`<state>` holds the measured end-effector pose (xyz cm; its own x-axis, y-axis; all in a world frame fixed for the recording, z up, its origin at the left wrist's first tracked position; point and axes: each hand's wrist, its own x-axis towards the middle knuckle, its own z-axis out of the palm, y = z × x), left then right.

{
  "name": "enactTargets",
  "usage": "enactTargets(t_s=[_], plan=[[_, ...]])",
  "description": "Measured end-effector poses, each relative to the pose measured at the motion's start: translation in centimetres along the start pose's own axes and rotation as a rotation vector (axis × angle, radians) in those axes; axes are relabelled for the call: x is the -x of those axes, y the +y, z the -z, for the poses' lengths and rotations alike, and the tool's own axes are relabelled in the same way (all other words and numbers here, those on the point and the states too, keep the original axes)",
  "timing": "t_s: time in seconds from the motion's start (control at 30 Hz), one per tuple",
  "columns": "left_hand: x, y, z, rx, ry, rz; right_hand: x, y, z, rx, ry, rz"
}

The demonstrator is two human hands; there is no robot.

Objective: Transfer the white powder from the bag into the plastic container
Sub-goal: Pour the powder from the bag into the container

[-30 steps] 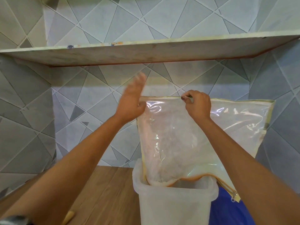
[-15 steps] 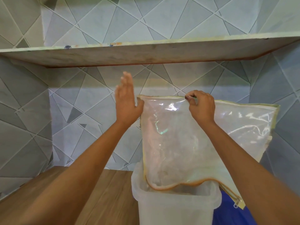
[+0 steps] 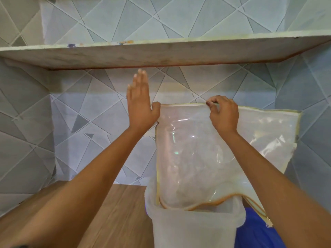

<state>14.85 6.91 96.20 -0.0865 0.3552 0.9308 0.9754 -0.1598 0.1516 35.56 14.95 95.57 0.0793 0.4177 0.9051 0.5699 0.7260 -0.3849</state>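
Note:
A clear plastic bag [image 3: 193, 151] with a yellow zip edge hangs upside down, its open mouth tucked into the translucent white plastic container [image 3: 193, 228]. White powder clouds the bag's lower inside. My right hand [image 3: 223, 114] pinches the bag's upper edge near the middle. My left hand [image 3: 140, 104] is flat with fingers straight and upright, its thumb side touching the bag's upper left corner. The inside of the container is hidden behind the bag mouth.
The container stands on a wooden counter [image 3: 114, 215] in a tiled corner. A thick shelf [image 3: 161, 51] runs overhead just above my hands. Something blue [image 3: 256, 230] lies to the right of the container.
My left hand has swung from a tilted pose to upright against the bag's left corner. The bag stays held up by my right hand over the container.

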Motion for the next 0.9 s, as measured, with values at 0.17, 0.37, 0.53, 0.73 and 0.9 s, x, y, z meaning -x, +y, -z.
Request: enactTargets(t_s=[0.17, 0.37, 0.53, 0.73, 0.9], plan=[[0.2, 0.0, -0.7, 0.109, -0.384, -0.029, 0.1, 0.1, -0.6, 0.025, -0.033, 0.038], [0.1, 0.1, -1.1, 0.041, -0.655, -0.015, 0.2, -0.1, -0.7, -0.003, -0.035, 0.022], [0.0, 0.3, -0.8, 0.155, 0.022, 0.081, 0.5, 0.5, -0.9, -0.004, -0.004, -0.006], [0.1, 0.0, -2.0, 0.265, -0.541, 0.059, 0.5, 0.8, -1.1, -0.027, 0.005, 0.041], [-1.1, -0.9, -2.6, 0.055, -0.524, 0.078, 0.2, 1.0, -0.8, -0.076, 0.013, 0.036]])
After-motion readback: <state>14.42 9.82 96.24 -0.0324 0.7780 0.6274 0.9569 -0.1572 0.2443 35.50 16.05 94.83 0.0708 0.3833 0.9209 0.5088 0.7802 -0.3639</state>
